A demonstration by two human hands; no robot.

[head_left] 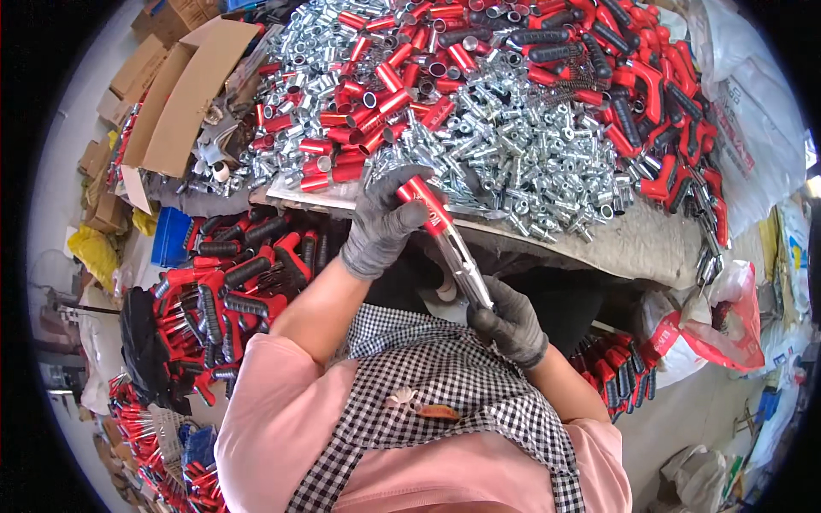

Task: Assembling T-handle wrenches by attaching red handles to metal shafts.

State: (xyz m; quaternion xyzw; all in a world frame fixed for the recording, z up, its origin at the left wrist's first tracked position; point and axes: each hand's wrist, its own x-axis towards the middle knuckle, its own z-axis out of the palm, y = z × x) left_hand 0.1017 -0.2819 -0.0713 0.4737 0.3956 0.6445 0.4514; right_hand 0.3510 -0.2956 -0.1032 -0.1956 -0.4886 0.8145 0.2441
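Between my two grey-gloved hands, a silver metal tube with a red sleeve slants over the front edge of the bench. My left hand is closed around the red upper end, its thumb lying across the sleeve. Lower down and to the right, my right hand grips the silver end with its fingers wrapped round. A long slot shows in the tube's silver part. Just beyond the tube, a heap of small silver metal fittings covers the bench, with loose red sleeves to its left.
Red tool bodies with black grips are piled at the bench's right end. More fill the space to my left, beside a blue bin. A cardboard box stands at the far left. Plastic bags hang at the right.
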